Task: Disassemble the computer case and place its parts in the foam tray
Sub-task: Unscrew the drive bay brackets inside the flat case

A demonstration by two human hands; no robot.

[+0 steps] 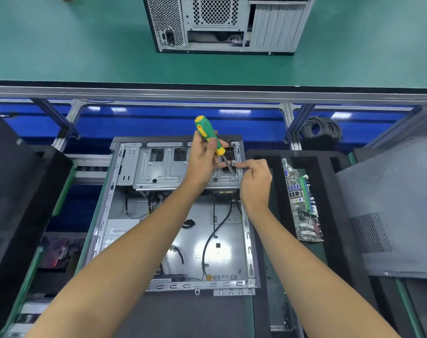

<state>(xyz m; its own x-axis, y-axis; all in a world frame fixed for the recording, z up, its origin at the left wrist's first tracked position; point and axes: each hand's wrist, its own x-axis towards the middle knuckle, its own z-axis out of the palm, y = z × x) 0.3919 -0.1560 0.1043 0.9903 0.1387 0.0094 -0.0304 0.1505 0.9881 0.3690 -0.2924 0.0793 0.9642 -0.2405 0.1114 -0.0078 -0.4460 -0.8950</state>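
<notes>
Fingers (208, 152) of left hand (202, 162) curled round green-and-yellow screwdriver (208, 134), handle tilted up and away, thin shaft (228, 165) slanting down to metal drive cage (168, 167) near its right edge. Fingertips (241, 164) of right hand (255, 184) pinched on small silvery piece (234, 163), touching or just beside shaft; cannot tell which. Both forearms stretched forward over opened computer case (173, 215), hiding middle of its floor.

Lying flat with side off, case showed bare metal floor (222, 242), loose black cables (213, 230) and labelled box (120, 231) at lower left. Drive cage spanned far end, with cut-out slots and a meshed opening. Folded rim (198, 286) along near edge and upright right wall (246, 230) close beside right wrist, little room there.

Right of case, black foam tray (334, 215) held circuit board (302, 203) standing on edge in narrow slot. Grey side panel (388, 211) with perforated patch leaned further right, over tray's far side. Dark foam block (20, 191) rose at left, well apart from hands.

Beyond case, aluminium rail (207, 93) crossed whole width above blue surface (134, 123). Coil of grey cable (321, 128) sat behind tray. On green bench (73, 45) past rail stood second computer case (227, 23), rear face turned this way, far from both hands. Open space lay mostly above case floor, between forearms.
</notes>
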